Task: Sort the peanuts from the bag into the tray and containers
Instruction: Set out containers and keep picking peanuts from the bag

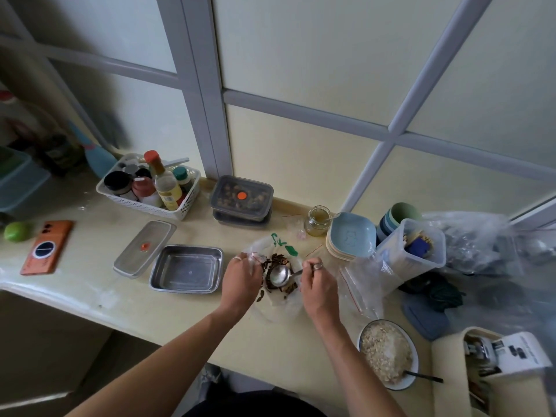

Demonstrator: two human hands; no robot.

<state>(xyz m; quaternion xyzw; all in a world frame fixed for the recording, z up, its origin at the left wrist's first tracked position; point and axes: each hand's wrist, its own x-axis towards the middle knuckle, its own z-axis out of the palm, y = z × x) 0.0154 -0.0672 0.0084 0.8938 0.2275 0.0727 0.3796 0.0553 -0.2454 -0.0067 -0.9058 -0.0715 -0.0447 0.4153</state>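
Mid-counter, just in front of the person: a thin white plastic bag [281, 310] with green print, mouth spread open, dark brown pieces [272, 260] heaped inside, too small to tell as peanuts or not; pinching the bag's left rim, the left hand [240, 281], fingers curled on the plastic; gripping the handle of a metal spoon [279, 275], the right hand [319, 284], fingers closed round it; spoon's bowl down among the pieces inside the bag's mouth, showing bare and shiny.

Just left of the bag, apart from it: a shallow steel tray [186, 267], its bare floor showing; against the tray's left side, a flat steel lid [144, 248] with an orange knob, whether resting on a box beneath cannot be told.

Behind the tray, by the wall: two stacked dark containers [240, 197], brown lumps visible under the top one's clear lid with its orange dot.

Right of those: a glass jar [317, 221] holding yellowish liquid; beside it a stack of square dishes [352, 236], the top one pale blue; then a tall clear container [391, 260] with tan bits and a blue object inside.

Near the counter's front right: a round bowl [416, 356] full of pale flakes, a dark handle resting on its rim.

Far left at the back: a white basket [141, 206] packed with bottles and jars.
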